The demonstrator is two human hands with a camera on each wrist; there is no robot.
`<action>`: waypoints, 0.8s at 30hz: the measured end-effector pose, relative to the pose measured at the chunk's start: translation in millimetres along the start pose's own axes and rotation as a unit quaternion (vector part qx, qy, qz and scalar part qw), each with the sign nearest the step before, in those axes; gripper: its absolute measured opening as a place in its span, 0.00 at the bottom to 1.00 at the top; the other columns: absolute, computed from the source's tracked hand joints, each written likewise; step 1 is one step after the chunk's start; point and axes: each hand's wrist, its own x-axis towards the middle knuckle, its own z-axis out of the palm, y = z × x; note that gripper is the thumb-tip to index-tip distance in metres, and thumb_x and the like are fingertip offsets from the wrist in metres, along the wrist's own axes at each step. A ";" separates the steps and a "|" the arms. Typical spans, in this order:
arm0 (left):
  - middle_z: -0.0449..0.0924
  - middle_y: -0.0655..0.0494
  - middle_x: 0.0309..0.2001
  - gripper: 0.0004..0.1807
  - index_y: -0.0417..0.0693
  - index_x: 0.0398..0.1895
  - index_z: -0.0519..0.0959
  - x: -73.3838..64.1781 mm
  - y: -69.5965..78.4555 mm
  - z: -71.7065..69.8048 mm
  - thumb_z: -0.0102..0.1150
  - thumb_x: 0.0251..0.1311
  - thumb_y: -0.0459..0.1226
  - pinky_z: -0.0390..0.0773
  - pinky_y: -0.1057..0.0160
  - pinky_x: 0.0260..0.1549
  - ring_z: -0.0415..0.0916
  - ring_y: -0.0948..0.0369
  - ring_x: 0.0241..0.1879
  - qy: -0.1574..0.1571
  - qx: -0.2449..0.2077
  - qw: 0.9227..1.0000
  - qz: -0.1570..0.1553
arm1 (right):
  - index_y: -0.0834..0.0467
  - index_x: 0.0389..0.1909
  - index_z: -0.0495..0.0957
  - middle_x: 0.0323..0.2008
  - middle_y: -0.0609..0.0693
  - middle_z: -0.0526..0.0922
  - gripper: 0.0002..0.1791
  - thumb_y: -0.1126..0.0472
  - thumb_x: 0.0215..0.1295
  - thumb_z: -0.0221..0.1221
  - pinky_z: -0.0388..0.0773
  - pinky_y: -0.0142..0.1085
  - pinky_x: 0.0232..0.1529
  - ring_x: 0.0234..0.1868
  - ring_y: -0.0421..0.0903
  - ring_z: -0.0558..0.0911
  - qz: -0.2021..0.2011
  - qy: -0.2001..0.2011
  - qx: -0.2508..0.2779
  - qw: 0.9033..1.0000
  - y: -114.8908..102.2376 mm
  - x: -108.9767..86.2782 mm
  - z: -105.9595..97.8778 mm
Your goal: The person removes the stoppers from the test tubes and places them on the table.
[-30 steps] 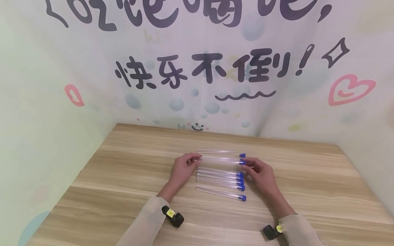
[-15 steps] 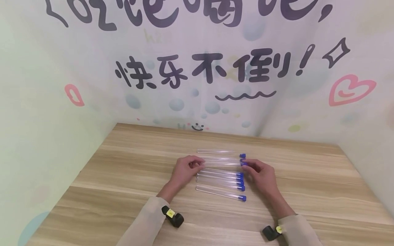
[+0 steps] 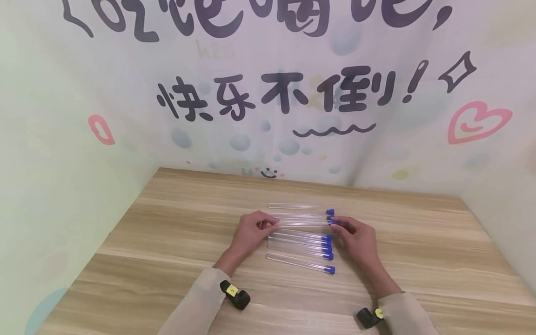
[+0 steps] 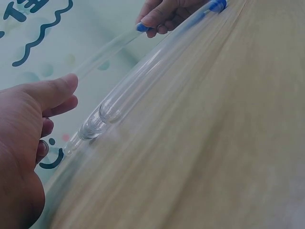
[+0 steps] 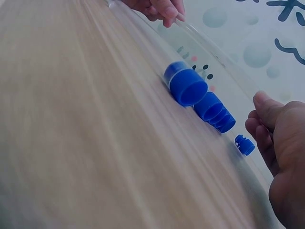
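Presently, with left hand (image 3: pixel 251 231) and right hand (image 3: pixel 358 238), pinching a tube (image 3: pixel 303 224) by its left end and blue-tipped right end respectively. Held above the table (image 3: pixel 167 223), between capped tubes (image 3: pixel 300 263) nearer and a blue cap (image 3: pixel 330 211) farther off.

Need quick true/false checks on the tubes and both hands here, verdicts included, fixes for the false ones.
1. The left hand grips the held tube at the end away from its blue cap. True.
2. The right hand rests flat, holding nothing. False: its fingers pinch the held tube's capped end.
3. The other tubes stand upright in a rack. False: they lie on the table.
4. The tube nearest the person has its cap at the right end in the head view. True.
5. The visible caps are red. False: they are blue.
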 end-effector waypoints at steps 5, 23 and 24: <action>0.74 0.64 0.22 0.09 0.52 0.35 0.87 -0.4 0.0 -0.7 0.73 0.49 0.40 0.67 0.69 0.20 0.67 0.63 0.23 -0.003 -0.007 1.000 0.007 | 0.54 0.41 0.85 0.36 0.47 0.86 0.13 0.53 0.58 0.66 0.74 0.24 0.33 0.34 0.41 0.83 -0.006 0.009 0.004 1.000 -2.0 -0.2 -0.6; 0.75 0.65 0.22 0.09 0.51 0.35 0.87 0.4 0.2 -0.7 0.73 0.49 0.40 0.66 0.69 0.20 0.67 0.64 0.23 -0.002 -0.003 1.000 0.011 | 0.55 0.41 0.85 0.35 0.48 0.86 0.13 0.53 0.58 0.67 0.74 0.23 0.33 0.34 0.40 0.83 -0.005 0.011 0.002 1.000 -2.5 -0.5 -1.1; 0.75 0.65 0.22 0.09 0.51 0.35 0.87 0.4 -0.3 -0.5 0.73 0.49 0.40 0.66 0.69 0.20 0.67 0.64 0.23 -0.001 -0.001 1.000 0.011 | 0.55 0.41 0.85 0.35 0.48 0.86 0.13 0.53 0.58 0.67 0.74 0.23 0.33 0.33 0.40 0.83 -0.006 0.011 0.002 1.000 -2.5 -0.5 -1.2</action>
